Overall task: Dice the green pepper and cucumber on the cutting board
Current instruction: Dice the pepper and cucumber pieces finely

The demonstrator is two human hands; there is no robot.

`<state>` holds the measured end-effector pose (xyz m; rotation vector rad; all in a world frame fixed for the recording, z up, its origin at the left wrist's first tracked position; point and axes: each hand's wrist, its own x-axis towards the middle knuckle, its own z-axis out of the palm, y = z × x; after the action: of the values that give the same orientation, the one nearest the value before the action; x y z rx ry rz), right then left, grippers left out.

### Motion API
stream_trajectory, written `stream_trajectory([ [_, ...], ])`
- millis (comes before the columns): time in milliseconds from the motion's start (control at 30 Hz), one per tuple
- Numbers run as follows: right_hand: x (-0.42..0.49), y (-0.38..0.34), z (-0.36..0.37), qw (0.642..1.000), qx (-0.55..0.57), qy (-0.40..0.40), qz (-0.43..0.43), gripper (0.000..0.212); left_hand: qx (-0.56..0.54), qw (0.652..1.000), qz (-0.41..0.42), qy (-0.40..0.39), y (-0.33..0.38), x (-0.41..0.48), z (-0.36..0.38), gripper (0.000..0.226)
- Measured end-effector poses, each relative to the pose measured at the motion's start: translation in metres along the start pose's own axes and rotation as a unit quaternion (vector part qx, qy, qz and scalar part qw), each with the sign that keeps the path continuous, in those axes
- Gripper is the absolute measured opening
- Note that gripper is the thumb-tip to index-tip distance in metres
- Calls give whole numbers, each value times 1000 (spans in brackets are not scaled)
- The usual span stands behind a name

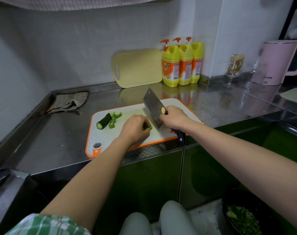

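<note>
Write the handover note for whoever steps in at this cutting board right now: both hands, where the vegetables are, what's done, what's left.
Left hand: fingers curled, pinning a green piece to the cutting board; pepper or cucumber, cannot tell.
Right hand: grips the cleaver by its handle, blade tilted, edge right beside that piece.
Waiting at the board's far left: a cucumber chunk and pepper strips, uncut.
Done: diced green bits lie in the black bowl, low on the right.
Left: dice the held piece, then the chunk and strips.
</note>
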<state>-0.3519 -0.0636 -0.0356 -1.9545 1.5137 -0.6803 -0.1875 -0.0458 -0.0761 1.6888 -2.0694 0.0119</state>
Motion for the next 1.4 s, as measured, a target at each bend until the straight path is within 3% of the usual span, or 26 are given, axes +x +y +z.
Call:
stream_trajectory([
  [267,-4,-11,6,997,-62,-34,-13,19,-14,999,-26,25,-7,-19,-5,44],
  [600,-15,-21,-3,989,-139,-52,-12,20,-33,996,-51,63,-2,-19,5,14],
  [1067,-20,-39,0,971,-218,-98,1,14,-72,992,-59,90,-9,-19,13,15],
  [1400,-8,-31,20,983,-180,-45,-4,10,-99,989,-63,93,-9,-21,11,18],
])
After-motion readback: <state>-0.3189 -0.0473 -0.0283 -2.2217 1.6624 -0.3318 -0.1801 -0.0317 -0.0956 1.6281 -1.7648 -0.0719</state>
